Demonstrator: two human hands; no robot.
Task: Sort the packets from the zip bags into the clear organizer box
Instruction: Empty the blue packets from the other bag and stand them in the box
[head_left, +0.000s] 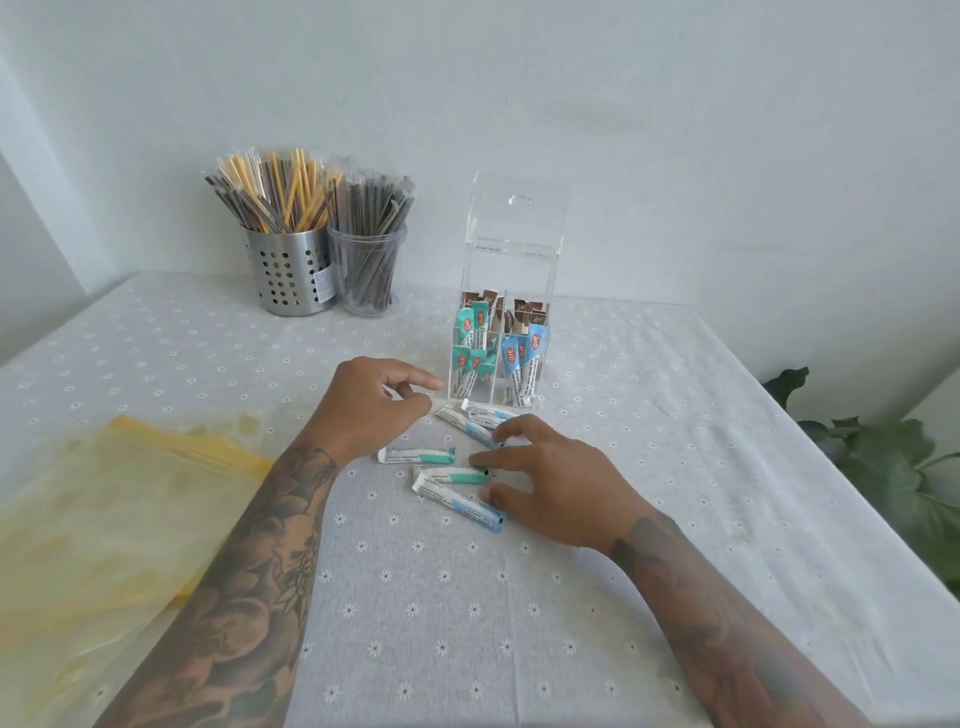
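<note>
Five loose packets (418, 455) lie on the bench (675, 467) just in front of the clear organizer box (498, 338), which already holds upright packets under its raised lid. Your right hand (550, 488) spreads relaxed fingers over them; your left hand (369, 405) hovers loosely curled, holding nothing. Yellow zip bags (104, 519) lie at the left.

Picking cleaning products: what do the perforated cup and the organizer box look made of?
Perforated cup: likely brushed stainless steel, with a grey satin sheen and punched holes. Organizer box: clear rigid plastic, probably acrylic; packets show through its glossy walls.
</note>
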